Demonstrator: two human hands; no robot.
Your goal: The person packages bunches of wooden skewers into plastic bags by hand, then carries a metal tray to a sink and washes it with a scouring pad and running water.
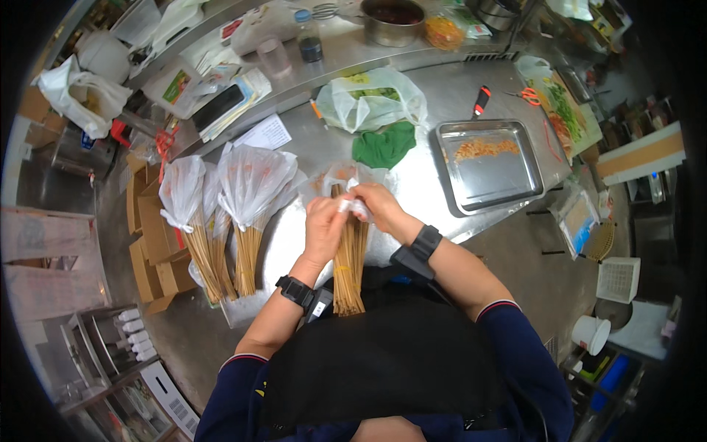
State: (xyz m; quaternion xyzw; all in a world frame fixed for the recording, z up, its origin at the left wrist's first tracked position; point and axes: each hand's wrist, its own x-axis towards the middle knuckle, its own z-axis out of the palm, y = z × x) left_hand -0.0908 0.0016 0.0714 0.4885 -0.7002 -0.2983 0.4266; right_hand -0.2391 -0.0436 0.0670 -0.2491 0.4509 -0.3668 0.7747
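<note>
Before me on the steel table lies a bundle of bamboo skewers, its far ends inside a thin clear plastic bag. My left hand and my right hand meet over the skewers, each pinching a twisted end of the bag's plastic. To the left lie more skewer bundles, their heads wrapped in knotted plastic bags. A crumpled green cloth sits just beyond my hands.
A steel tray with orange-brown food bits stands at right; past it lie a red-black handled tool and orange scissors. A bag of greens is behind the cloth. The back shelf holds a pot, a bottle and a phone.
</note>
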